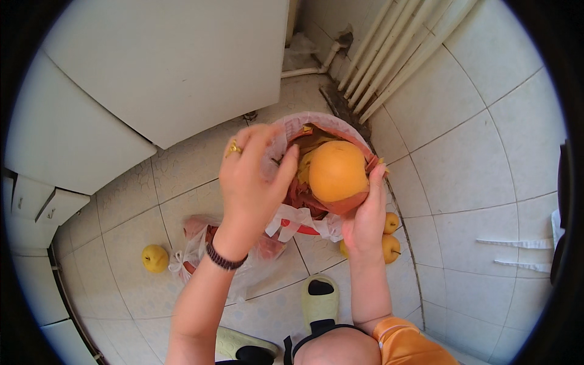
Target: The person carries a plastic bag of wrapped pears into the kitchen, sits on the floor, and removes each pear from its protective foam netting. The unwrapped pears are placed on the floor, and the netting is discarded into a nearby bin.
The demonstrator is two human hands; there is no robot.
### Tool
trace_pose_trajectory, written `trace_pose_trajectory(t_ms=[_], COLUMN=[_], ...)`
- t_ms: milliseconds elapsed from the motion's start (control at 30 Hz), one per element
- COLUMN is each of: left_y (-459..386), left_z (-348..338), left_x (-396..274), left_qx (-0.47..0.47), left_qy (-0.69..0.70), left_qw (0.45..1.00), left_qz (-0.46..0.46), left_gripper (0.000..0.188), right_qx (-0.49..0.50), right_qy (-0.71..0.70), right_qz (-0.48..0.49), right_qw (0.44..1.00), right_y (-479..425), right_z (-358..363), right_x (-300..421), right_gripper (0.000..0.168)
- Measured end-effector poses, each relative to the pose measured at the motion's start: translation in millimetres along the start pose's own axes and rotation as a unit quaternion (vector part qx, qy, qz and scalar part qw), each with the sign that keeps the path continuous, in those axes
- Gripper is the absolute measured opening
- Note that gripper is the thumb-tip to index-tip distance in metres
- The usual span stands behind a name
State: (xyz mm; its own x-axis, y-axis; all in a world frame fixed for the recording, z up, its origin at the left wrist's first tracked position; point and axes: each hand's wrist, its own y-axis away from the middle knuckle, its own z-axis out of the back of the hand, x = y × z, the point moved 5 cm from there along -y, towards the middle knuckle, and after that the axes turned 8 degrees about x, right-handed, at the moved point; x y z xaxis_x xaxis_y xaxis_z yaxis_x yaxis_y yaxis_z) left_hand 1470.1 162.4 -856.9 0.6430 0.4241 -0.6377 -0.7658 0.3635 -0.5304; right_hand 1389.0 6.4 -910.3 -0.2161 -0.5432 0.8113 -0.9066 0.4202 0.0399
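A round yellow-orange pear (338, 171) rests in my right hand (367, 214). Reddish-brown torn wrapping paper (349, 203) still cups its lower side, and its upper side is bare. My left hand (253, 169), with a gold ring and a dark beaded bracelet, is over the left rim of a bag-lined bin (315, 117). Its thumb and fingers are apart, and nothing shows between them. Inside the bin, torn reddish and yellow paper (299, 189) lies below the pear.
A clear plastic bag (269, 248) with reddish wrapped items lies on the tiled floor. One yellow pear (155, 258) sits left of it; more pears (391, 248) lie by the right wall. White cabinets (182, 68) stand left, pipes (388, 54) at the back right. Green slippers (320, 296) are below.
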Motion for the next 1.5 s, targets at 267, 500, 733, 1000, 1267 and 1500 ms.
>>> trace_pose_trajectory(t_ms=[267, 500, 733, 1000, 1267, 1500], left_y=[21.1, 32.7, 47.6, 73.2, 82.5, 88.3], left_z=[-28.6, -32.7, -21.7, -9.0, 17.2, 40.0], left_x=[-12.3, 12.1, 40.3, 53.9, 69.6, 53.8], left_qx=[0.225, 0.237, 0.244, 0.261, 0.201, 0.3], left_qy=[0.457, 0.533, 0.621, 0.656, 0.597, 0.405], left_qw=[0.821, 0.75, 0.647, 0.58, 0.623, 0.734], left_qz=[0.257, 0.311, 0.369, 0.408, 0.463, 0.456], left_gripper=[0.071, 0.067, 0.061, 0.068, 0.065, 0.063], right_qx=[0.068, 0.12, 0.037, -0.067, -0.014, 0.242], right_qy=[0.436, 0.481, 0.412, 0.424, 0.689, 0.52], right_qz=[0.303, 0.39, 0.192, 0.25, 0.286, 0.176], right_qw=[0.845, 0.776, 0.89, 0.868, 0.665, 0.8], right_y=[7.7, 14.1, 4.2, -5.5, 2.1, 55.4], right_z=[-11.5, -36.3, -21.1, 3.7, -10.7, -71.4], right_x=[14.3, 23.9, 19.7, 28.2, 14.3, -10.7], right_gripper=[0.055, 0.048, 0.05, 0.047, 0.035, 0.067])
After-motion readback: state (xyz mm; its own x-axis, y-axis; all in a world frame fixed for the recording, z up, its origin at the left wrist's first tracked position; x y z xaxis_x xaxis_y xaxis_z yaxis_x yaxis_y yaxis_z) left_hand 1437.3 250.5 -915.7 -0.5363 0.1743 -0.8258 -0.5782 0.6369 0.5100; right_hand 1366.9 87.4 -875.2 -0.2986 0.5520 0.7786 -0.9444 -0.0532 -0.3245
